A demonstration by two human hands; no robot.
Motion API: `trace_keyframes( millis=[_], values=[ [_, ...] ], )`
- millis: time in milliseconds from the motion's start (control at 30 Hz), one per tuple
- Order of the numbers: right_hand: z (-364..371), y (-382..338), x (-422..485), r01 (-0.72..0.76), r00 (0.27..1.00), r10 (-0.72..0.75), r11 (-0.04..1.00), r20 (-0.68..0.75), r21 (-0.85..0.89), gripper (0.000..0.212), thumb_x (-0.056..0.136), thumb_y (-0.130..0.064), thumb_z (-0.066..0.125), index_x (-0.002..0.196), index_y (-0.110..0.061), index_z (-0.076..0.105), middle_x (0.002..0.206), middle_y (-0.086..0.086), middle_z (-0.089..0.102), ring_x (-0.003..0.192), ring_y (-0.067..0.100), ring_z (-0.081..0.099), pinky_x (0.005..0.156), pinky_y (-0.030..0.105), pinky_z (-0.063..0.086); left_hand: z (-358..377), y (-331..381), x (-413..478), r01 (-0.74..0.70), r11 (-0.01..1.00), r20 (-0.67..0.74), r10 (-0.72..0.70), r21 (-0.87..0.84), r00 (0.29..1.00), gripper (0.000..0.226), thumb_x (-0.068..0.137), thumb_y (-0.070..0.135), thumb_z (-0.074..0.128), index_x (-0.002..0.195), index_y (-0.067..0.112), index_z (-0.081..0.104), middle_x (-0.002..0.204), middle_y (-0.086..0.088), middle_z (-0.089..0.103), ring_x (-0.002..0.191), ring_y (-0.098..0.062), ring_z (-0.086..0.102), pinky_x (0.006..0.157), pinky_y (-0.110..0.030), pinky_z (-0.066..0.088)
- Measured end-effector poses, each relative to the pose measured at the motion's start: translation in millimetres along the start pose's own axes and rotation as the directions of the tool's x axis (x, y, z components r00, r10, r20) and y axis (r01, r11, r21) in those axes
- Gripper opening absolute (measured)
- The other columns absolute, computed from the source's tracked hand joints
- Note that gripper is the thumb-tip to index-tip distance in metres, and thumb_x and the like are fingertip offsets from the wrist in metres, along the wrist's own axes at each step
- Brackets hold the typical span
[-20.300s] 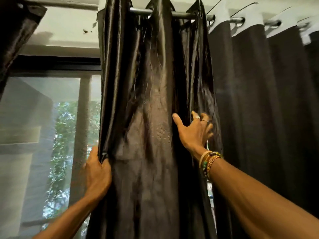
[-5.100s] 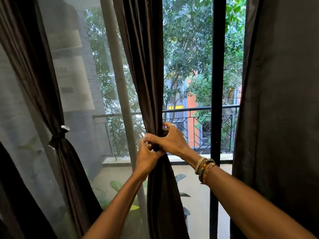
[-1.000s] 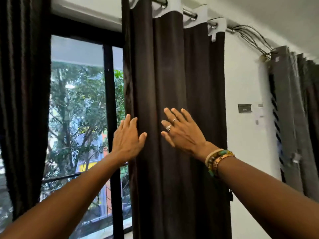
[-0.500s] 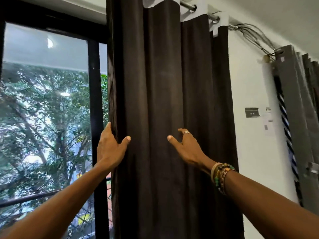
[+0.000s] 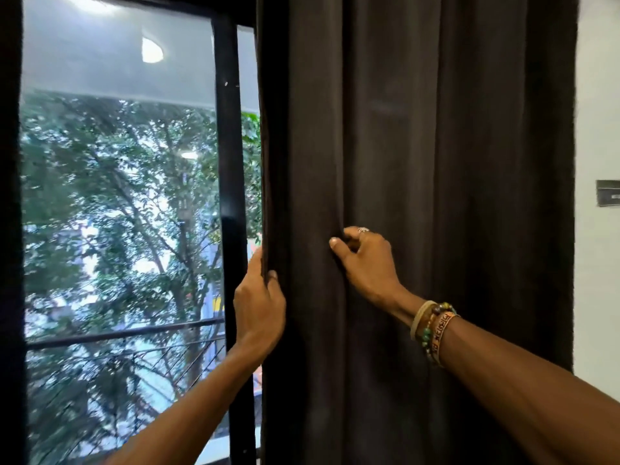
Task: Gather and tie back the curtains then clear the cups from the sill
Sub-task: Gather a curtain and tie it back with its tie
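Step in hand judged: gathering. Dark curtain (image 5: 419, 196) hung right of window (image 5: 117, 196), spread in loose folds, not yet tied. Its left edge gripped by left hand (image 5: 260, 310), thumb in front. Fold nearer middle pinched by right hand (image 5: 367, 260), fingers curled in. Next move judged: folds to be bunched together between hands, tie to be found; none seen. No cups, no sill in view.
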State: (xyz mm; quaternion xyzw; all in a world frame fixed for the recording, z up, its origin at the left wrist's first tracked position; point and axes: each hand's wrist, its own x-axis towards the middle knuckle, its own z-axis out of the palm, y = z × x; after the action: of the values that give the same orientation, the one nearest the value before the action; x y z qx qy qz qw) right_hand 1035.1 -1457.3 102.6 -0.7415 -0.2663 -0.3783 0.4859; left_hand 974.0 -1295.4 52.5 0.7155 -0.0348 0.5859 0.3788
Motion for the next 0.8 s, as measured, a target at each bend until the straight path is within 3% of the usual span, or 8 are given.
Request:
trace_keyframes(
  millis=[67, 167, 267, 400, 467, 567, 633, 800],
  values=[
    [6, 6, 0, -0.016, 0.998, 0.018, 0.999, -0.054, 0.040, 0.036, 0.097, -0.033, 0.060, 0.124, -0.010, 0.066, 0.119, 0.005, 0.070, 0.110, 0.021, 0.066, 0.098, 0.041, 0.052, 2, -4, -19, -0.020, 1.000, 0.006, 0.020, -0.018, 1.000, 0.057, 0.099, 0.009, 0.052, 0.151, 0.019, 0.034, 0.134, -0.008, 0.061, 0.115, -0.026, 0.060, 0.084, -0.009, 0.036],
    [17, 1, -7, 0.037, 0.999, -0.035, 0.993, -0.017, 0.108, 0.036, 0.101, -0.029, 0.052, 0.130, -0.010, 0.062, 0.132, 0.005, 0.064, 0.121, 0.022, 0.059, 0.104, 0.039, 0.046, 8, -9, -47, -0.035, 0.999, 0.117, 0.033, 0.020, 0.993, 0.077, 0.095, 0.052, 0.052, 0.156, 0.028, 0.011, 0.155, 0.004, 0.035, 0.139, -0.011, 0.039, 0.106, -0.012, 0.031],
    [38, -43, -22, 0.237, 0.941, -0.281, 0.945, 0.190, 0.227, 0.022, 0.101, -0.025, 0.049, 0.105, -0.012, 0.066, 0.104, 0.003, 0.068, 0.102, 0.019, 0.061, 0.092, 0.039, 0.045, 17, -11, -71, 0.006, 0.998, 0.171, -0.016, 0.060, 0.985, 0.105, 0.075, 0.062, 0.067, 0.156, 0.030, 0.009, 0.158, 0.002, 0.033, 0.141, -0.009, 0.038, 0.112, -0.027, 0.035],
    [42, -103, -19, 0.342, 0.796, -0.508, 0.826, 0.329, 0.448, 0.012, 0.099, -0.022, 0.055, 0.093, -0.014, 0.061, 0.091, 0.003, 0.061, 0.084, 0.018, 0.056, 0.084, 0.035, 0.045, 23, -1, -83, 0.155, 0.988, -0.210, -0.156, -0.021, 0.965, 0.061, 0.089, 0.032, 0.069, 0.141, 0.021, 0.040, 0.139, -0.001, 0.053, 0.125, -0.008, 0.051, 0.102, -0.021, 0.040],
    [36, -102, -23, 0.370, 0.801, -0.541, 0.783, 0.256, 0.500, 0.020, 0.096, -0.030, 0.058, 0.093, -0.011, 0.065, 0.087, -0.001, 0.063, 0.082, 0.015, 0.058, 0.081, 0.031, 0.047, 18, -4, -85, 0.257, 0.966, -0.335, -0.254, -0.034, 0.907, 0.032, 0.096, 0.026, 0.062, 0.125, 0.015, 0.055, 0.120, -0.005, 0.065, 0.110, -0.014, 0.060, 0.088, -0.025, 0.043],
    [26, -62, -39, 0.486, 0.874, -0.446, 0.810, -0.194, 0.328, 0.039, 0.089, -0.046, 0.063, 0.107, -0.014, 0.073, 0.117, 0.004, 0.071, 0.111, 0.023, 0.063, 0.096, 0.041, 0.044, 6, -14, -91, 0.313, 0.950, -0.374, -0.286, 0.012, 0.882, 0.010, 0.089, 0.026, 0.061, 0.093, 0.017, 0.060, 0.084, -0.007, 0.066, 0.080, -0.030, 0.061, 0.068, -0.036, 0.042],
    [15, -26, -48, 0.398, 0.870, -0.328, 0.908, -0.369, 0.131, 0.047, 0.088, -0.054, 0.058, 0.118, -0.020, 0.070, 0.142, 0.007, 0.055, 0.134, 0.028, 0.046, 0.107, 0.047, 0.029, 2, -15, -99, 0.378, 0.921, -0.379, -0.319, 0.092, 0.869, 0.007, 0.088, 0.022, 0.060, 0.087, 0.015, 0.061, 0.074, -0.013, 0.061, 0.068, -0.028, 0.051, 0.063, -0.038, 0.038],
    [-12, 44, -50, -0.113, 0.967, 0.132, 0.989, -0.219, 0.100, 0.100, 0.079, -0.072, 0.058, 0.154, -0.013, 0.028, 0.165, 0.015, 0.006, 0.151, 0.036, 0.007, 0.116, 0.060, 0.013, -4, -1, -104, 0.494, 0.863, -0.361, -0.430, 0.104, 0.828, 0.005, 0.096, 0.017, 0.060, 0.094, 0.015, 0.065, 0.073, -0.005, 0.061, 0.072, -0.029, 0.059, 0.064, -0.038, 0.047]
  ],
)
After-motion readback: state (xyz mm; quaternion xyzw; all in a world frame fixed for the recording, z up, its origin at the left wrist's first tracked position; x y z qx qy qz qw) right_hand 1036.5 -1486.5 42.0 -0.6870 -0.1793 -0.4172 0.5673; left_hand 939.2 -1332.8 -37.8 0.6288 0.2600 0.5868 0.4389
